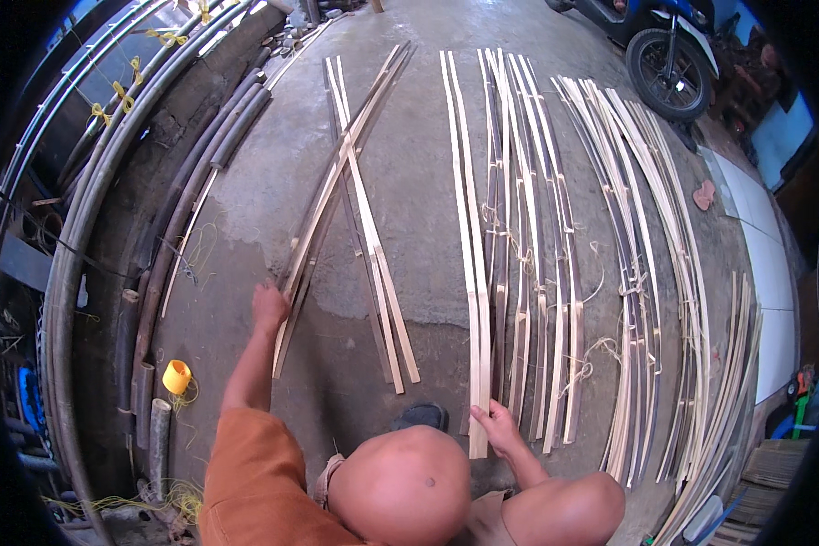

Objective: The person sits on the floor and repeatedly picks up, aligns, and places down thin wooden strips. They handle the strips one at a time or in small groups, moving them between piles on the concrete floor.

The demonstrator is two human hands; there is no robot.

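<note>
On the left, long split bamboo strips (341, 150) lie crossed in an X on the concrete floor. My left hand (268, 303) is closed at the outer edge of the crossing strips, its fingertips partly hidden. Pale bamboo strips (473, 300) run lengthwise just right of the middle. Around their near end, beside my knee, my right hand (498, 428) is closed with the thumb on top. Right of these lies a row of bamboo strips (523, 300), loosely bound with thin ties.
More strip bundles (632, 273) spread to the right. Bamboo poles (187, 200) and a yellow roll (177, 376) with loose yellow string lie on the left. A motorbike wheel (669, 75) stands at the far right. White tiles (773, 273) edge the right side.
</note>
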